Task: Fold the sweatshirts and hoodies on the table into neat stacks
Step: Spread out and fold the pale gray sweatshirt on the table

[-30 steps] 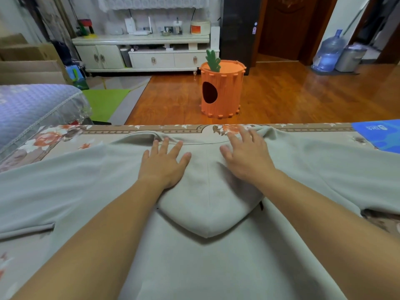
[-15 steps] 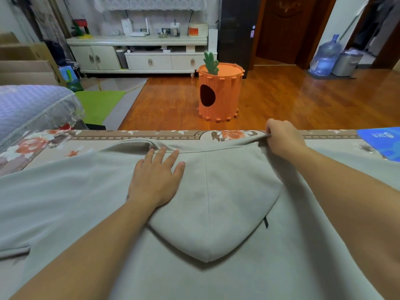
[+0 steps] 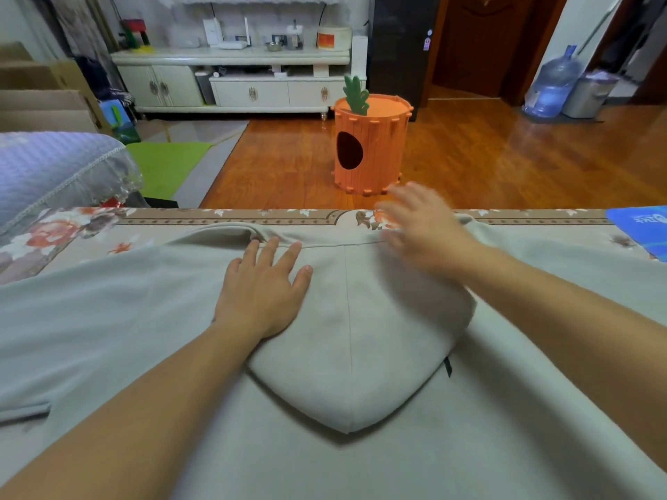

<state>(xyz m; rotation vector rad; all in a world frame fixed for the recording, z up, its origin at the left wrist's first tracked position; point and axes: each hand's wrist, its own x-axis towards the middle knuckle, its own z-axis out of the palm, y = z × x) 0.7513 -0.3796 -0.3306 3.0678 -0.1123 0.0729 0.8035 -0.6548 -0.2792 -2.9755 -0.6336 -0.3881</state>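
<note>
The hood (image 3: 353, 341) is pinned flat by the left hand (image 3: 261, 294); the right hand (image 3: 422, 229), fingers spread and empty, is held nearer the neckline's far right.

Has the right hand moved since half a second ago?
Yes. The right hand then pinched the hoodie at its far edge; now it is open and blurred, nearer the hood's centre seam.

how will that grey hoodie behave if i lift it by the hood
Probably floppy: the grey hoodie lies flat and draped over the table, so the body would likely sag and trail. The hood looks thick and soft under the left hand, so likely easy to grip, not slippery.
</note>
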